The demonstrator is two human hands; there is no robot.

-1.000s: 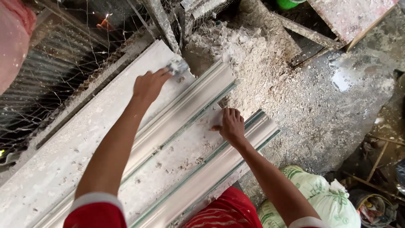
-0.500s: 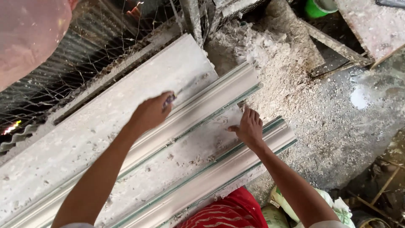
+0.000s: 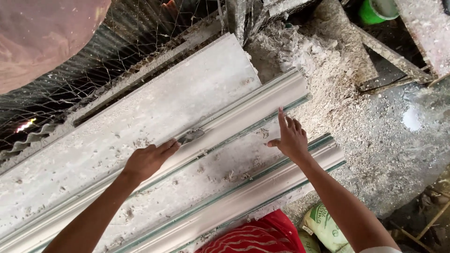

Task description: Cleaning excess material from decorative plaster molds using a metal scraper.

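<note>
Presently on the surface point(image 3: 70, 173): one long white plaster moulding point(image 3: 243, 110), lying diagonally from lower left to upper right, its long axis running away from the person toward a heap of plaster rubble point(image 3: 323, 70). Item two: a second moulding strip point(image 3: 262, 185) of like profile, parallel to the first and nearer the person, with a flat, crumb-strewn band between them. Item three: a small grey scraper blade point(image 3: 190, 137), lying on the rounded ridge of the first moulding, gripped by the left hand point(image 3: 147, 161); the fingers are closed about its near end, the blade pointing up the ridge along the long axis. Item four: the right hand point(image 3: 293, 138), spread wide and holding nothing, fingertips resting on the flat band just below the first moulding's far end, index finger reaching up to its green-edged lip. Relation of note: the left hand sits about midway along the moulding, the right hand farther up and nearer the far end, so the unworked length of ridge lies ahead of the blade, up and to the right, between the two hands. Sundries: wire mesh point(image 3: 112, 70) and corrugated sheet beyond the far edge; a green pot point(image 3: 377, 10) at the top; a printed sack point(image 3: 323, 227) and red patterned cloth point(image 3: 255, 236) at the near edge; a pale pink blurred shape in the upper left corner, kind not discernible.
</note>
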